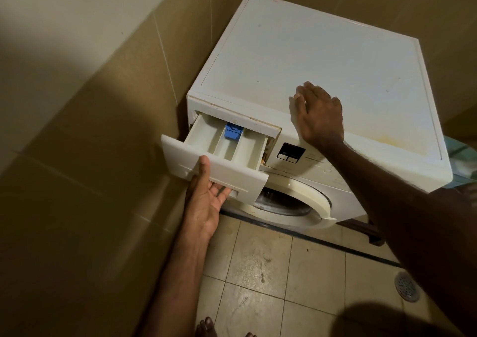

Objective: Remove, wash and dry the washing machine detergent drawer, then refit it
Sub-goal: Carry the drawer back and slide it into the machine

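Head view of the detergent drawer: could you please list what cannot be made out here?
- Detergent drawer: its rear end, hidden inside the washing machine housing.
- Left hand: fingertips, tucked out of sight in the drawer's handle recess.
- Display panel: its markings, too small to read.
- Right hand: its palm, facing down on the machine top.

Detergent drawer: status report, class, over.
Left hand fingers hooked under the detergent drawer front, thumb on it. Right hand flat on washing machine top. Drawer pulled out, still seated. Nothing blocking.
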### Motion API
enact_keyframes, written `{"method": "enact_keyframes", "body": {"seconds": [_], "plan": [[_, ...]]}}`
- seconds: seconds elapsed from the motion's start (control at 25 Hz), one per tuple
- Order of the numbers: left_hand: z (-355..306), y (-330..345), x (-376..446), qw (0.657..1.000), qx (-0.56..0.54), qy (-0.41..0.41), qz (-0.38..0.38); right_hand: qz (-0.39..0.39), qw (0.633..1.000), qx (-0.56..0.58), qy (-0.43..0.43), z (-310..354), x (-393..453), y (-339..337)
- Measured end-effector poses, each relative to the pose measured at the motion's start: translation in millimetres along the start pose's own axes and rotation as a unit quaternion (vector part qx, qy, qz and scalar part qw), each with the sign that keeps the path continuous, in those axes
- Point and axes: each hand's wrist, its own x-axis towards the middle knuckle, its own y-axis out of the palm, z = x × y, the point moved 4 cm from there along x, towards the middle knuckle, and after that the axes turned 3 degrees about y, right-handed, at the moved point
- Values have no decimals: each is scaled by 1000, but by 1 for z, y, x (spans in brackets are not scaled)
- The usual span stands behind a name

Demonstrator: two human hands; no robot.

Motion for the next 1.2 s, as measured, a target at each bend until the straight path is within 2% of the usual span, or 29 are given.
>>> {"method": "enact_keyframes", "body": {"seconds": [0.4, 0.6, 0.76, 0.96, 1.08, 1.2], "plan": [[-3, 65, 72, 1000, 7, 2, -18, -16, 1000, -22, -2, 0, 1, 1], [-7, 79, 80, 999, 27, 4, -17, -10, 1000, -23, 6, 0, 1, 1], [-4, 65, 80, 999, 27, -23, -34, -18, 999, -33, 1, 1, -1, 1], [8, 19, 60, 988, -92, -69, -104, -4, 999, -36, 15, -3, 2, 8], [13, 11, 52, 986, -107, -82, -98, 2, 999, -42, 17, -5, 2, 9], [9, 31, 59, 993, -74, -74, -61, 12, 1000, -9, 19, -1, 1, 4]]}}
